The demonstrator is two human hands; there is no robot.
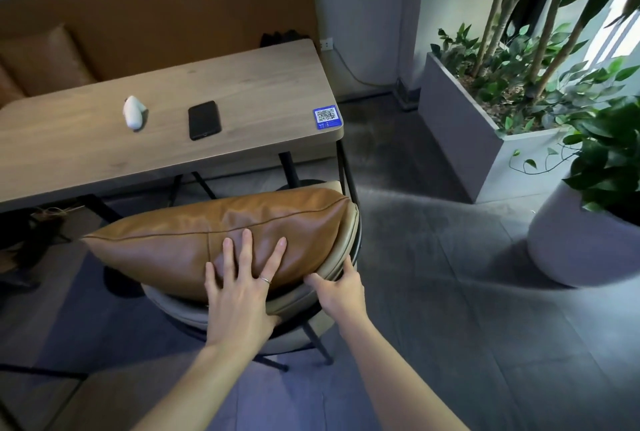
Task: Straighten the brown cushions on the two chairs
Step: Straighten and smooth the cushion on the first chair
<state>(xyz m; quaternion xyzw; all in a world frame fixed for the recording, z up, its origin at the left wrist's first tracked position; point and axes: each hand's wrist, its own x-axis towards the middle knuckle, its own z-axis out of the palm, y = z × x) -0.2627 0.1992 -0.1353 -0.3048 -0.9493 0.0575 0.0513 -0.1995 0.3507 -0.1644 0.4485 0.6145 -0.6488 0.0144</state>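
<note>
A brown leather cushion [180, 243] lies across a beige chair [341, 257] with black metal legs, just in front of the table. Its left corner sticks out past the seat. My left hand [239, 288] rests flat on the cushion's near face with fingers spread and a ring on one finger. My right hand [341, 292] holds the curved edge of the chair's backrest at the cushion's right end, thumb on top. Only this one chair is in view.
A wooden table [242, 84] carries a black phone [204, 119], a white device [133, 112] and a QR sticker [326, 116]. An orange bench [156, 14] with a brown cushion [45, 56] stands behind. A grey planter [464, 125] and a white pot [575, 243] stand right.
</note>
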